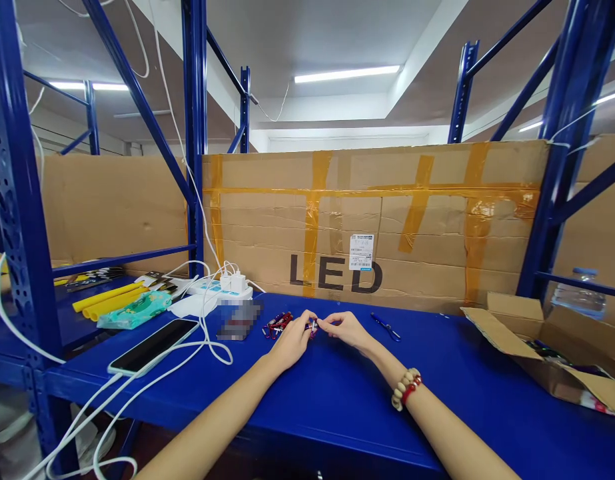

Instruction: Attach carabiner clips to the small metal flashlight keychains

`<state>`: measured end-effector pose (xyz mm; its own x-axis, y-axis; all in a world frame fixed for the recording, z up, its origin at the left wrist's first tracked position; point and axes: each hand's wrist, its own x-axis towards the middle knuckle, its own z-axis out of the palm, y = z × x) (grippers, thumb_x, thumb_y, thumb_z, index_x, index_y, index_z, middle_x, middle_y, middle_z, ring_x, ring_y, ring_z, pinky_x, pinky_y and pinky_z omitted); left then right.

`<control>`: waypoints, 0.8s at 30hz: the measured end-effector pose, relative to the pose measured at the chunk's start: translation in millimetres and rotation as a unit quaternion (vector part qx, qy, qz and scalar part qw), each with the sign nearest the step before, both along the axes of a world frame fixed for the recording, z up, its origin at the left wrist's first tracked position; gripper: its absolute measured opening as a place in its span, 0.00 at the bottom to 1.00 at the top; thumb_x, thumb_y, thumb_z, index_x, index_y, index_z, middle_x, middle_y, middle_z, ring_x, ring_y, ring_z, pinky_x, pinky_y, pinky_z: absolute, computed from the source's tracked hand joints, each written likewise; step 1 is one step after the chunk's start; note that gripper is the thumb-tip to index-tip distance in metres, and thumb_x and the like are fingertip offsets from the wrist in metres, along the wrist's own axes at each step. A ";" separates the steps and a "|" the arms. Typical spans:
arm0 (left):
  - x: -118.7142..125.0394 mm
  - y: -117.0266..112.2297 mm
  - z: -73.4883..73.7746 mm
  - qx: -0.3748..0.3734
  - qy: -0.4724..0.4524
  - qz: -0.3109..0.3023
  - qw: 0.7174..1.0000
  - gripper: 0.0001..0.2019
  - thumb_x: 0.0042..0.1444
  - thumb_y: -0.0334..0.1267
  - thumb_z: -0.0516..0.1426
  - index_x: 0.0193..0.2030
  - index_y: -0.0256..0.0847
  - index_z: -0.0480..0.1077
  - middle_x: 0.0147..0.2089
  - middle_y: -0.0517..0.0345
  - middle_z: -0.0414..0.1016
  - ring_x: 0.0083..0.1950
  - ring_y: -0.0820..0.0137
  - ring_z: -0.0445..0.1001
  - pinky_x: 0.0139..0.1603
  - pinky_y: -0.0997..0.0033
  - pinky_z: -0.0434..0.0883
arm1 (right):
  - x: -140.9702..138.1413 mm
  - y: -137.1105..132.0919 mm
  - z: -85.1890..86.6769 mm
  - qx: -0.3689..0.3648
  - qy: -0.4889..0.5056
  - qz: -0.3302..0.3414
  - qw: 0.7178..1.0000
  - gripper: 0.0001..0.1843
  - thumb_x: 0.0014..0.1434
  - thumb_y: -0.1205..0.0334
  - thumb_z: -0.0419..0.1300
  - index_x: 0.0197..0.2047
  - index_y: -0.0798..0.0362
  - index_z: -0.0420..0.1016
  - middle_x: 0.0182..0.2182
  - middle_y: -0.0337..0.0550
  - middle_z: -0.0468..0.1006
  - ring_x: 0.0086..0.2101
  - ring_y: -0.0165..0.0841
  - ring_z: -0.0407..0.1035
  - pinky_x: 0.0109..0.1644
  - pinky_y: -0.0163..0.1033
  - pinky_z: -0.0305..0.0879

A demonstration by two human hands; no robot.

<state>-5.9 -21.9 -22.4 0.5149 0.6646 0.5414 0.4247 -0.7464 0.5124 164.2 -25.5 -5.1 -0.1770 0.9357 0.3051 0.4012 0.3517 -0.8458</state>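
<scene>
A small shiny red metal piece [314, 327] is pinched between the fingertips of my left hand [293, 339]. My right hand [348, 330], wearing beaded bracelets at the wrist, has thumb and finger closed together at the right side of that piece. Its exact kind is too small to make out, and fingers cover part of it. Just left of my left hand lies a loose pile of similar red metal pieces [276, 325]. To the right of my right hand, a slim blue clip-like object [386, 327] rests on the blue shelf top [307, 400].
At left are a phone [154, 345], white cables [207, 333], a power strip [237, 287], a teal packet [136, 311] and yellow tubes [110, 298]. An open cardboard box [552, 380] stands at right. Behind is a tall carton [267, 227] between blue posts [194, 133].
</scene>
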 end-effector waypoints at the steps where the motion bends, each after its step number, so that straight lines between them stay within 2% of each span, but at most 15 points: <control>1: 0.1 0.8 -0.1 0.000 -0.005 -0.002 1.000 0.11 0.54 0.27 0.43 0.43 0.41 0.58 0.38 0.56 0.69 0.40 0.71 0.67 0.43 0.73 0.63 | -0.6 0.7 -1.0 -0.001 0.004 0.000 1.000 0.25 0.41 0.41 0.60 0.22 0.59 0.74 0.16 0.38 0.67 0.19 0.23 0.57 0.23 0.30 0.53; 5: 1.7 6.1 -2.4 -0.014 -0.013 0.017 1.000 0.11 0.54 0.28 0.44 0.43 0.40 0.58 0.33 0.59 0.68 0.36 0.72 0.68 0.41 0.73 0.64 | -2.7 6.6 -4.9 0.032 -0.008 -0.024 0.999 0.24 0.41 0.43 0.61 0.23 0.60 0.73 0.19 0.40 0.69 0.19 0.24 0.59 0.25 0.31 0.56; 9: 2.9 11.4 -5.3 -0.039 -0.041 0.033 0.998 0.12 0.54 0.27 0.44 0.44 0.40 0.59 0.28 0.61 0.67 0.31 0.73 0.68 0.37 0.75 0.64 | -5.7 5.2 -3.0 0.134 -0.042 -0.058 0.988 0.21 0.46 0.46 0.59 0.34 0.57 0.74 0.29 0.42 0.72 0.22 0.25 0.62 0.29 0.32 0.60; 13: 2.6 13.8 -6.1 -0.043 -0.063 0.052 0.996 0.12 0.51 0.24 0.45 0.41 0.39 0.60 0.35 0.58 0.69 0.37 0.72 0.67 0.40 0.73 0.64 | -10.5 -8.4 4.2 0.217 -0.146 -0.028 0.965 0.24 0.42 0.48 0.64 0.42 0.50 0.73 0.35 0.39 0.70 0.22 0.23 0.61 0.31 0.32 0.61; 15: 2.4 13.8 -5.9 -0.048 -0.067 0.054 0.995 0.12 0.50 0.23 0.46 0.40 0.39 0.60 0.36 0.57 0.69 0.38 0.72 0.67 0.41 0.73 0.64 | -13.5 -14.4 6.9 0.232 -0.177 -0.012 0.956 0.21 0.45 0.51 0.62 0.43 0.49 0.72 0.37 0.39 0.70 0.22 0.22 0.61 0.31 0.32 0.60; 17: 2.5 12.9 -5.6 -0.063 -0.066 0.045 0.995 0.09 0.53 0.26 0.45 0.40 0.38 0.60 0.31 0.59 0.68 0.34 0.72 0.67 0.38 0.73 0.64 | -16.1 -17.2 8.2 0.242 -0.190 -0.019 0.951 0.16 0.51 0.54 0.58 0.43 0.48 0.73 0.36 0.39 0.70 0.22 0.22 0.62 0.31 0.31 0.60; 20: 3.4 11.3 -4.8 -0.074 -0.068 0.034 0.994 0.06 0.57 0.33 0.46 0.40 0.38 0.60 0.26 0.61 0.65 0.30 0.72 0.66 0.37 0.73 0.63 | -17.2 -15.7 8.2 0.249 -0.189 -0.073 0.947 0.13 0.55 0.56 0.53 0.41 0.49 0.74 0.35 0.39 0.71 0.23 0.23 0.62 0.29 0.31 0.58; 24: 4.6 10.7 -3.8 -0.089 -0.076 0.034 0.993 0.05 0.56 0.35 0.47 0.38 0.38 0.60 0.24 0.62 0.64 0.30 0.72 0.65 0.38 0.73 0.61 | -13.5 -9.4 5.1 0.205 -0.162 -0.175 0.949 0.13 0.55 0.55 0.52 0.38 0.50 0.74 0.34 0.38 0.72 0.25 0.26 0.65 0.29 0.33 0.58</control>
